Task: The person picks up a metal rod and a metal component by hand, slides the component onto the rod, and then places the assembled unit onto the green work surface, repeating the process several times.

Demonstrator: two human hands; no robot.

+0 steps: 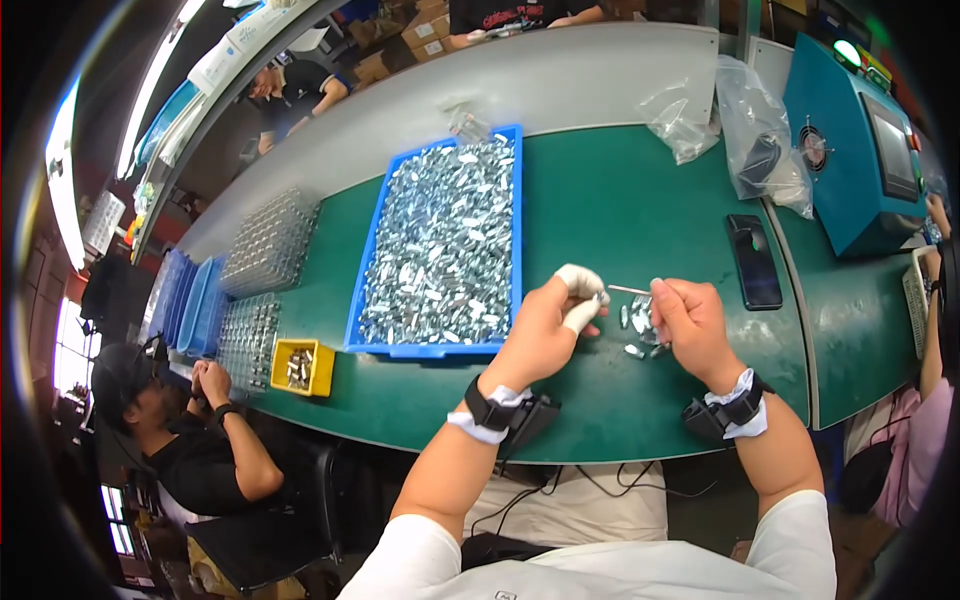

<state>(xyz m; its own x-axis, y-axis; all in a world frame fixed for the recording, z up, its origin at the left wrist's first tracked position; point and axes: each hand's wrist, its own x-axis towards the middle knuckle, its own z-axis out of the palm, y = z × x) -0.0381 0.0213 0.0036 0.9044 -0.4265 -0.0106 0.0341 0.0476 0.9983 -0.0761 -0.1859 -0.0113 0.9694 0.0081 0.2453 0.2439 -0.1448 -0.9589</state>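
My left hand, with white coverings on its thumb and a finger, is closed in a pinch on a small shiny metal part. Only a bit of that part shows between the fingertips. My right hand is closed round a thin metal rod, whose tip points left at the part. On the green table between the hands lies a small heap of loose metal parts. Left of my left hand stands a blue tray, filled with many similar silvery parts.
A yellow bin with metal pieces and clear racks stand at the left. A black phone, plastic bags and a teal machine are at the right. A seated person is at the left; others work nearby.
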